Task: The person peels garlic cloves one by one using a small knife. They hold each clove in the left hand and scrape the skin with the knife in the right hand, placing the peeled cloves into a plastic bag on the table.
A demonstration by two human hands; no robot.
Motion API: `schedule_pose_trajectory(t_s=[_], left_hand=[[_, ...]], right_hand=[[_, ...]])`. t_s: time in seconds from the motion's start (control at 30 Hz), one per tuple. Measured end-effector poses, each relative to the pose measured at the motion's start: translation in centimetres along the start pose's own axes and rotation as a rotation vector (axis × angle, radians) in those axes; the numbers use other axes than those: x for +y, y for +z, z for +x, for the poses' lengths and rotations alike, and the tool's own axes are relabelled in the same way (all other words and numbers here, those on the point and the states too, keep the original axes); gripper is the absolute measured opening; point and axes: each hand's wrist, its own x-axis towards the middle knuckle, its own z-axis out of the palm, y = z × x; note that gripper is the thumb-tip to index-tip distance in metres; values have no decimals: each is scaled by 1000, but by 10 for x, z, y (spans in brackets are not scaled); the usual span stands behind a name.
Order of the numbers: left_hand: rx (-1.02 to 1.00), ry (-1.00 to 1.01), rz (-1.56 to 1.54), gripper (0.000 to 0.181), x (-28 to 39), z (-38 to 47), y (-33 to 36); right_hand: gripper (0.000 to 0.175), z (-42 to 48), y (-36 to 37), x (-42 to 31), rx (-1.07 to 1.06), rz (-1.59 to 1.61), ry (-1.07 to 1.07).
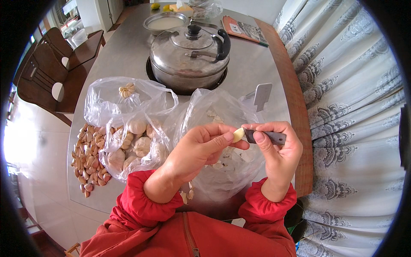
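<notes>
Between the thumb and fingers of my left hand (202, 144) is a pale peeled garlic clove (238, 135). My right hand (277, 151) grips a small dark metal blade (271, 137) with a hole at its outer end. The blade's inner end is right beside the clove; whether they touch I cannot tell. Below both hands lies a clear plastic bag (221, 180) with garlic skins (218, 165) in it. To the left, whole garlic bulbs (141, 146) sit in another clear plastic bag (128, 170), beside a heap of unpeeled cloves (91, 157).
A large lidded steel kettle (189, 64) stands in a round recess of the metal tabletop (118, 61). Behind it are a metal bowl (165, 23) of whitish liquid and a booklet (245, 30). A metal plate (262, 94) stands upright at right. Wooden chairs (45, 74) stand left, curtains (340, 128) hang right.
</notes>
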Motion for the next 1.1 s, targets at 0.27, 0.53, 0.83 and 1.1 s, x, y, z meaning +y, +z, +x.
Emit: schedule_pose_trajectory(t_s=[0.27, 0.53, 0.83, 1.1], left_hand=[[8, -12, 1, 26, -1, 1, 1], [93, 85, 104, 25, -5, 2, -1], [201, 299, 229, 20, -9, 4, 2], [264, 254, 307, 20, -7, 2, 2]], right_hand=[[9, -1, -2, 0, 7, -23, 17], [9, -2, 0, -2, 15, -30, 4], [12, -2, 0, -3, -39, -82, 41], [10, -4, 3, -1, -3, -152, -14]])
